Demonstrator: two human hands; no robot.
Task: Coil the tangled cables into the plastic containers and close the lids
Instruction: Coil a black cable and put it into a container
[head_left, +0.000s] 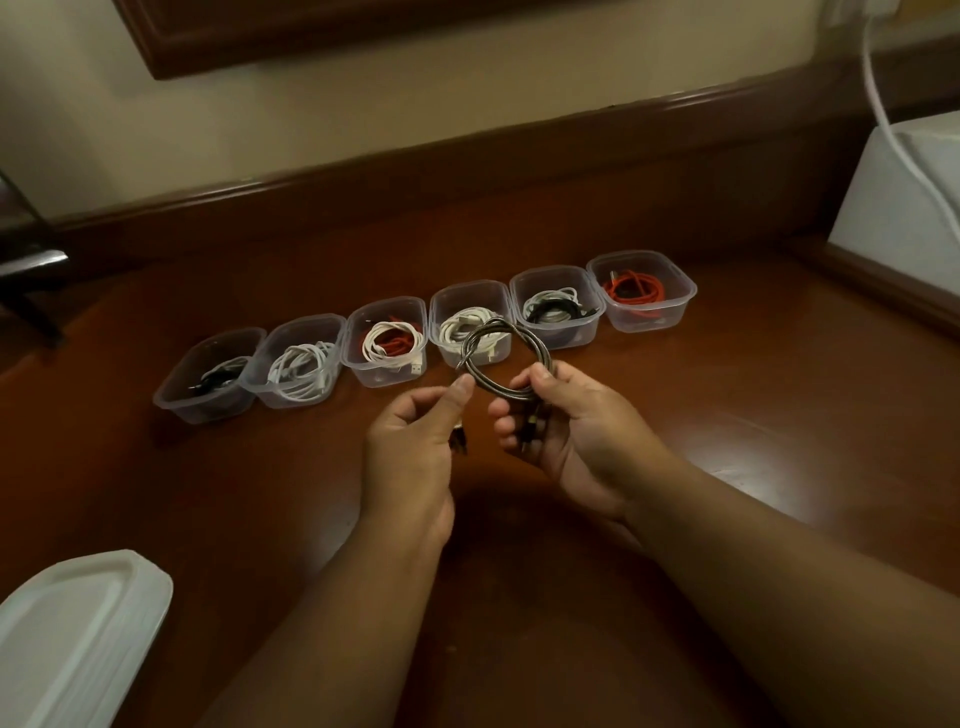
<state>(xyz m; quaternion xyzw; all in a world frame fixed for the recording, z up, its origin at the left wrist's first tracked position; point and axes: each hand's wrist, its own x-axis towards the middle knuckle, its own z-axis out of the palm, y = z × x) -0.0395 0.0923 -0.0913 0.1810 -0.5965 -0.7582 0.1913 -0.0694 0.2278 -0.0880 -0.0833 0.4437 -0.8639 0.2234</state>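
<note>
Your right hand (566, 421) grips the coiled cable (501, 364) so the loops hold; your left hand (415, 441) pinches its loose end, feeding it round.

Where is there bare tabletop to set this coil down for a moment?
Bare brown wooden table lies right of the right hand, in front of the clear container of red cable, and left of the left hand, below the container of black cable. The container row is packed edge to edge.
</note>
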